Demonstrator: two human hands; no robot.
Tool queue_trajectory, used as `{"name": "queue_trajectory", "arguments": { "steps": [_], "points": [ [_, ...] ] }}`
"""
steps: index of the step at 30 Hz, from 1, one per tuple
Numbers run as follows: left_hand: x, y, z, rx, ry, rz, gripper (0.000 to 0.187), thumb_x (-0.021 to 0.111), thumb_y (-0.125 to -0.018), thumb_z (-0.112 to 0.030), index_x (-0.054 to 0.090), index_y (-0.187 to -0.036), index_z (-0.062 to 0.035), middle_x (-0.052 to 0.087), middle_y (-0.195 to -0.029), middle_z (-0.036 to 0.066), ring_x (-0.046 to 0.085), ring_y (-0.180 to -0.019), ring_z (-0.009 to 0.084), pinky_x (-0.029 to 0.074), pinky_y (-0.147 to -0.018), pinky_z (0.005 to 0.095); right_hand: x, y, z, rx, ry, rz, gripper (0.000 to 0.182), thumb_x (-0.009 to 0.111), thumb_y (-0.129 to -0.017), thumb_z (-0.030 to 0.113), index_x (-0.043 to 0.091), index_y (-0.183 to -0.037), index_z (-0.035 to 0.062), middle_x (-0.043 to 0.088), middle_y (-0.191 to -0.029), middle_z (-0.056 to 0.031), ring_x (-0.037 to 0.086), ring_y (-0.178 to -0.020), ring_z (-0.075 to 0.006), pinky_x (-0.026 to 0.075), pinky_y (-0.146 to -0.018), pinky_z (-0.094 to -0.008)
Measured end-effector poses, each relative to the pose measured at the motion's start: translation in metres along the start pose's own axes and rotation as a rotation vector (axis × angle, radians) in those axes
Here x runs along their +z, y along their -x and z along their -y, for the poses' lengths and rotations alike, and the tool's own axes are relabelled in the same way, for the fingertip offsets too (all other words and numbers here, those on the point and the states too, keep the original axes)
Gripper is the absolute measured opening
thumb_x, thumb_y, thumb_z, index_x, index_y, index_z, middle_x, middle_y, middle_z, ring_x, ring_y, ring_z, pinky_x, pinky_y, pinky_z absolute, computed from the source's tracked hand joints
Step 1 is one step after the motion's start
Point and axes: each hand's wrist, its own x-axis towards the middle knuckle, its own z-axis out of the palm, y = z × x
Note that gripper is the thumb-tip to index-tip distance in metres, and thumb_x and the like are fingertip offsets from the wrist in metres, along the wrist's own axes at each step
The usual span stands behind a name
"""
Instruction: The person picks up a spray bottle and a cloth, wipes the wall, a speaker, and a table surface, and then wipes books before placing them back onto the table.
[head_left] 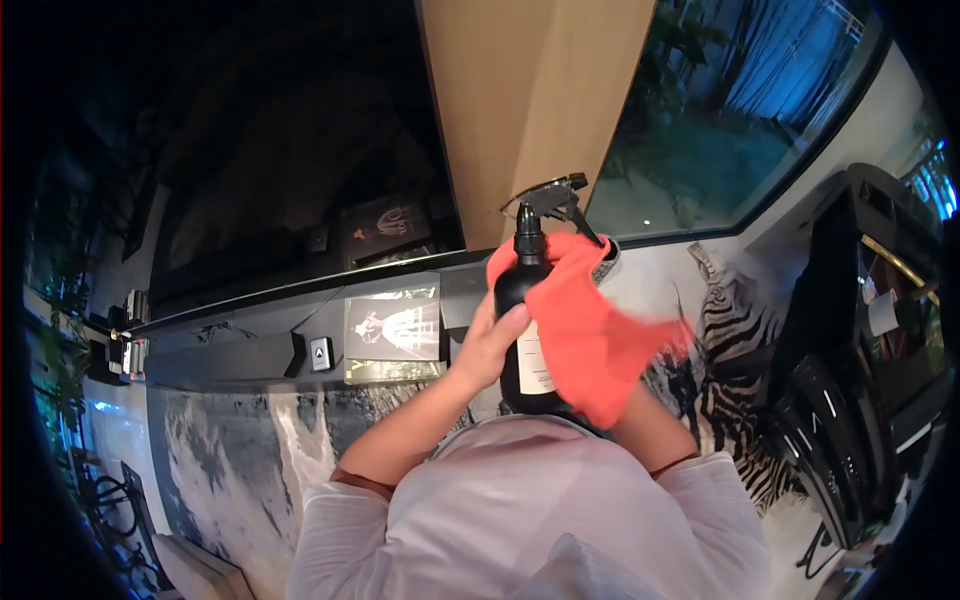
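Close to my chest, a black spray bottle (511, 290) with a pale label stands upright, its trigger head at the top. My left hand (491, 343) is wrapped round the bottle's left side, thumb towards the label. A coral-red cloth (590, 335) drapes over the bottle's right side and passes behind its neck. The right forearm reaches up behind the cloth, which hides my right hand and whatever its fingers hold.
A long dark console (230, 350) on the left bears a picture book (395, 330) and a small white-faced box (320, 354). Above it is a large dark screen (300, 150). At the right are a zebra-patterned rug (735, 350) and glossy black furniture (825, 430).
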Motion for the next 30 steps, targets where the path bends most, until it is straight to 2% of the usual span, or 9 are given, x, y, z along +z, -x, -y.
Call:
{"name": "queue_trajectory", "arguments": {
  "steps": [2,5,8,11,16,20,24,28,30],
  "points": [
    [-0.003,0.002,0.01,-0.114,0.092,-0.026,0.052,0.056,-0.088,-0.026,0.038,-0.13,-0.0023,0.047,-0.125,0.006,0.041,-0.117,0.0143,0.035,-0.097,0.0299,-0.005,0.001,-0.009,0.259,-0.13,-0.138,0.025,0.048,-0.091,0.014,0.054,-0.112,0.0016,0.059,-0.102,-0.0043,0.054,-0.095,-0.0123,0.043,-0.082,-0.0256],
    [-0.014,0.002,0.035,-0.073,-0.107,-0.062,0.059,0.065,-0.081,-0.014,0.036,-0.131,-0.0023,0.047,-0.124,0.007,0.044,-0.115,0.0141,0.035,-0.096,0.0292,-0.027,-0.002,-0.049,0.203,-0.159,-0.136,0.024,0.048,-0.091,0.013,0.056,-0.11,0.0006,0.06,-0.104,-0.0047,0.054,-0.097,-0.0127,0.043,-0.084,-0.027],
    [-0.019,0.006,0.036,-0.09,0.047,0.029,0.064,0.069,-0.077,-0.013,0.036,-0.13,-0.0018,0.048,-0.123,0.007,0.047,-0.112,0.0147,0.037,-0.096,0.0297,-0.025,0.015,-0.075,0.069,-0.02,-0.283,0.028,0.047,-0.092,0.014,0.051,-0.116,-0.0001,0.059,-0.107,-0.0072,0.055,-0.097,-0.0163,0.043,-0.086,-0.0291],
    [-0.034,0.027,0.052,-0.14,-0.024,-0.037,0.073,0.073,-0.072,-0.024,0.035,-0.129,0.0002,0.05,-0.119,0.009,0.05,-0.108,0.0162,0.04,-0.092,0.0293,-0.022,0.032,-0.078,0.076,-0.285,-0.332,0.035,0.045,-0.093,0.019,0.044,-0.122,-0.0009,0.056,-0.114,-0.0099,0.055,-0.099,-0.0198,0.044,-0.087,-0.0327],
    [-0.079,0.061,0.072,-0.212,-0.001,-0.206,0.085,0.074,-0.065,-0.043,0.036,-0.126,0.0024,0.055,-0.11,0.013,0.058,-0.098,0.0208,0.045,-0.087,0.033,-0.144,0.054,-0.187,0.321,-0.828,-0.087,0.047,0.042,-0.094,0.03,0.036,-0.133,0.0043,0.044,-0.132,-0.0134,0.043,-0.119,-0.0278,0.035,-0.099,-0.0412],
    [-0.103,0.053,0.084,-0.278,-0.056,-0.304,0.089,0.071,-0.059,-0.063,0.042,-0.119,-0.003,0.057,-0.094,0.019,0.06,-0.084,0.0287,0.051,-0.072,0.0382,-0.226,0.019,-0.242,0.581,-0.047,-0.123,0.049,0.042,-0.093,0.033,0.036,-0.134,0.0067,0.04,-0.135,-0.0134,0.038,-0.124,-0.0292,0.031,-0.102,-0.0429],
    [-0.116,0.039,0.126,-0.288,0.017,-0.491,0.087,0.057,-0.064,-0.072,0.044,-0.117,-0.0044,0.056,-0.093,0.015,0.059,-0.079,0.0268,0.05,-0.071,0.0383,-0.213,0.0,-0.351,0.329,0.964,0.111,0.051,0.041,-0.093,0.036,0.035,-0.135,0.009,0.035,-0.139,-0.0134,0.032,-0.129,-0.0305,0.027,-0.104,-0.0445],
    [-0.113,0.016,0.144,-0.22,-0.053,-0.531,0.089,0.044,-0.069,-0.077,0.043,-0.12,-0.0034,0.056,-0.094,0.016,0.058,-0.082,0.0269,0.05,-0.069,0.038,-0.179,-0.047,-0.459,0.071,1.161,0.636,0.052,0.041,-0.091,0.039,0.035,-0.138,0.0184,0.024,-0.146,-0.0122,0.016,-0.135,-0.0335,0.016,-0.108,-0.0494],
    [-0.117,0.011,0.152,-0.192,-0.07,-0.539,0.09,0.041,-0.069,-0.077,0.043,-0.121,-0.0033,0.055,-0.095,0.017,0.058,-0.081,0.0276,0.05,-0.069,0.0383,-0.17,-0.085,-0.49,0.029,1.105,0.577,0.05,0.041,-0.09,0.038,0.037,-0.137,0.0208,0.024,-0.146,-0.0112,0.018,-0.135,-0.0325,0.02,-0.106,-0.0535]
  ]
}}
